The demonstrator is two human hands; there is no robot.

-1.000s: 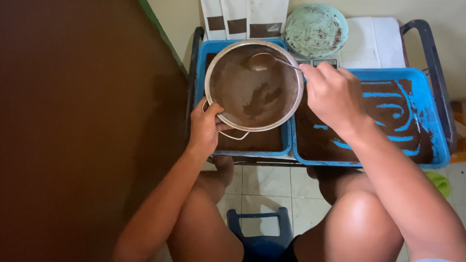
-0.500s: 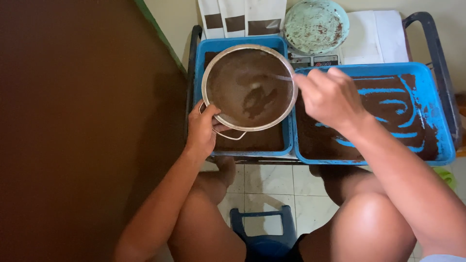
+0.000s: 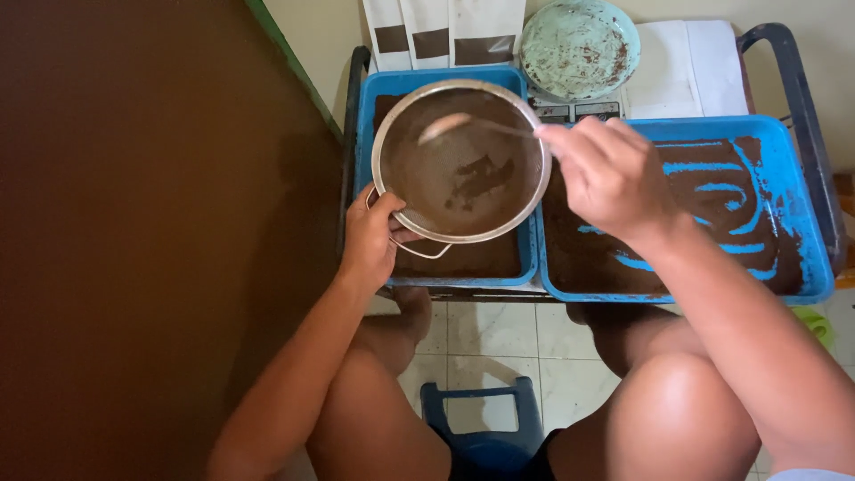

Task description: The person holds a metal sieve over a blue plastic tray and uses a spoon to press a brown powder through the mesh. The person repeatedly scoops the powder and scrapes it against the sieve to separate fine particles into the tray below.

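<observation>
Round sieve (image 3: pixel 460 162), centre frame: gripped by left hand (image 3: pixel 372 239) over left blue tray (image 3: pixel 367 134). Spoon (image 3: pixel 463 126) pinched in right hand (image 3: pixel 613 178). Risk: brown powder could be scattered past the rim if stirred hard.

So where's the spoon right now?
In the head view, the spoon is in the right hand, its bowl inside the round sieve that the left hand holds over the left blue tray.

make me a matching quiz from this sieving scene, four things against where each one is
Things:
1. sieve
2. spoon
3. pale green plate
4. blue stool

Places:
A. on the floor between the knees
B. in the right hand
C. behind the trays, on the cart
D. over the left blue tray, held by the left hand

Pairs: 1-D, 2-B, 3-C, 4-A
</observation>
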